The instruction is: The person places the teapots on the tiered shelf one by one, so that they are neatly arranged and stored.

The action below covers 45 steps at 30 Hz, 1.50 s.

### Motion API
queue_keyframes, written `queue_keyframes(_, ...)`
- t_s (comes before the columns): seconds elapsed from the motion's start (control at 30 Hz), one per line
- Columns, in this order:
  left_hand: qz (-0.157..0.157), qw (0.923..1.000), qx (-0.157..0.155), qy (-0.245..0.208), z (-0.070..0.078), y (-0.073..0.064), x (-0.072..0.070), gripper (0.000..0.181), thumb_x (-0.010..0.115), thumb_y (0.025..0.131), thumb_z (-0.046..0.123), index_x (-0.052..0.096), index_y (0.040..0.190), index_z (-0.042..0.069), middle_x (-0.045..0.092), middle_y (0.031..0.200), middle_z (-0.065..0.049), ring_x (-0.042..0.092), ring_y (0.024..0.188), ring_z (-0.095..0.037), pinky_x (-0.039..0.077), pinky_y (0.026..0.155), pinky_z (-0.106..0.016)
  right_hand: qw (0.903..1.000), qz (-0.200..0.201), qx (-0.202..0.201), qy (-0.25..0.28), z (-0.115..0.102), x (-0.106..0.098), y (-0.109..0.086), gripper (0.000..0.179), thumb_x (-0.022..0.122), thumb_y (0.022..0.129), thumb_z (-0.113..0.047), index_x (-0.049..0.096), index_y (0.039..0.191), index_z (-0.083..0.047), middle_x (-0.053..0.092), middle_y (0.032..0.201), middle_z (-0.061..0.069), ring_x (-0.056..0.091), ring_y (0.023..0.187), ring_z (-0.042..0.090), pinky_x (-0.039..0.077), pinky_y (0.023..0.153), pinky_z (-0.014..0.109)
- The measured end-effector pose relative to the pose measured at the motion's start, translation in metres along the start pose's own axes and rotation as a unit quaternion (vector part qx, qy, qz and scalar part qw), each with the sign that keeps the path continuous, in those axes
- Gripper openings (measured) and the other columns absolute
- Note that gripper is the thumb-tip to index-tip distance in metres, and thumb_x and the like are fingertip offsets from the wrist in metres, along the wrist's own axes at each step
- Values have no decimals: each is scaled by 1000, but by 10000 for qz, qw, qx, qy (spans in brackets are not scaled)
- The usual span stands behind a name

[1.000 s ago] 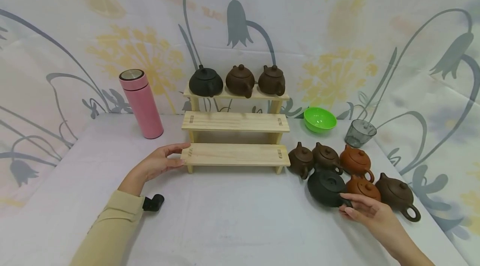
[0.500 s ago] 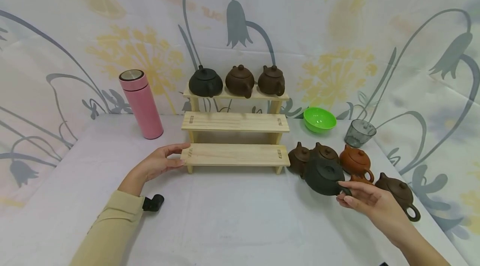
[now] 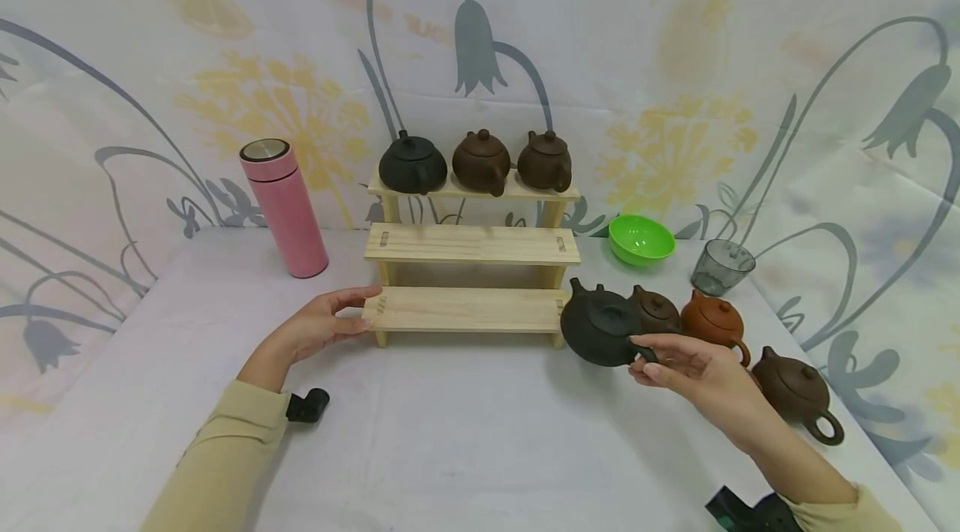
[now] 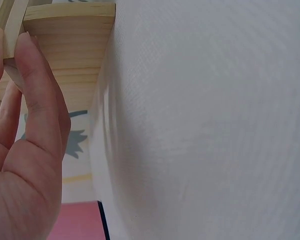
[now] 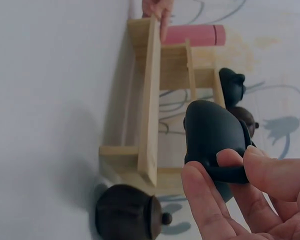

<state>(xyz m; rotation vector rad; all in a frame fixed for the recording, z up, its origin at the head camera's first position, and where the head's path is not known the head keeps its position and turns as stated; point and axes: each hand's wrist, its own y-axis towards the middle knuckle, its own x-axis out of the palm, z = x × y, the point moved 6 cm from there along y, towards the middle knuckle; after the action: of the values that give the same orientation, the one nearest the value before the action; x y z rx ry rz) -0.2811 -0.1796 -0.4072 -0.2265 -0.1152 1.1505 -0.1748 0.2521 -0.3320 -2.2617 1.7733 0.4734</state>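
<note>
My right hand [image 3: 697, 373] pinches the handle of a black teapot [image 3: 596, 328], held up level beside the right end of a three-tier wooden shelf [image 3: 465, 311]. In the right wrist view thumb and fingers wrap the handle, and the pot's shadow falls on the table. My left hand [image 3: 315, 332] holds the left end of the lowest board, thumb and fingertips on its edge, as the left wrist view also shows. The top tier bears another black teapot [image 3: 412, 169] and two brown teapots [image 3: 481, 165]. Both lower boards are bare.
Right of the shelf stand a brown teapot [image 3: 654, 311], a reddish teapot [image 3: 711, 319] and a dark brown teapot [image 3: 793, 386]; others are hidden by the right hand and held pot. Behind are a green bowl [image 3: 641, 240] and a glass [image 3: 722, 267]. A pink thermos [image 3: 285, 211] stands left.
The right hand has lifted the black teapot from among the pots on the right and carried it left and up toward the shelf's end. The left hand has stayed put.
</note>
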Motion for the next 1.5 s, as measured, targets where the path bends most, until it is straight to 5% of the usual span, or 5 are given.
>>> queue_keyframes(0.73, 6, 10000, -44, 35, 3, -3, 2, 61, 61, 88, -1, 32, 142, -4, 26, 134, -22, 52, 95, -12, 48, 86, -24, 9984, -524, -155, 106, -34, 51, 60, 36, 62, 89, -4, 56, 123, 5, 65, 99, 18, 61, 97, 37, 52, 80, 32)
queue_keyframes(0.97, -11, 10000, -29, 29, 0, -1, 0, 61, 61, 88, -1, 32, 141, -5, 26, 134, -22, 52, 95, -11, 48, 87, -25, 9987, -497, 53, 36, -40, 64, 84, 36, 63, 89, -7, 57, 124, -1, 67, 99, 14, 64, 92, 24, 51, 83, 39)
queue_keyframes(1.23, 14, 9999, -51, 111, -2, 2, -2, 61, 62, 88, 1, 33, 142, -3, 27, 135, -22, 51, 98, -14, 48, 87, -25, 9969, -602, -127, 487, -50, 88, 109, 34, 61, 88, 0, 57, 123, 2, 63, 103, 24, 63, 94, 30, 52, 83, 39)
queue_keyframes(1.5, 81, 9997, -134, 179, -1, 2, -2, 61, 62, 88, 1, 34, 142, -1, 27, 134, -21, 51, 98, -15, 48, 86, -25, 9959, -522, -275, 688, -63, 113, 133, 32, 60, 88, 3, 59, 120, 3, 65, 98, 21, 64, 90, 27, 53, 80, 36)
